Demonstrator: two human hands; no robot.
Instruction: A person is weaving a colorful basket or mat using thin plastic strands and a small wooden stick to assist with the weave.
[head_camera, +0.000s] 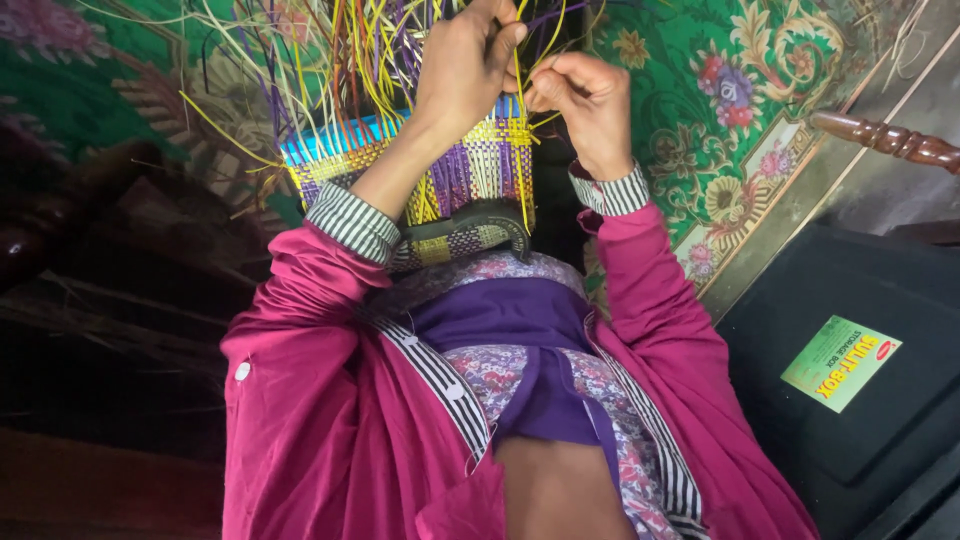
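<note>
A half-woven basket of yellow, purple and blue plastic strips rests against my lap, with its black rim toward me. Several loose yellow and purple strips stick up from its far edge. My left hand is closed around a few of these strips above the basket's top edge. Just beside it, my right hand pinches a thin yellow strip that runs down the basket's side. Both hands touch at the fingertips. I wear a magenta shirt with striped cuffs.
A green floral carpet lies beneath and to the right. A black storage box with a green label stands at the lower right. A turned wooden leg shows at the upper right. Dark wooden furniture fills the left.
</note>
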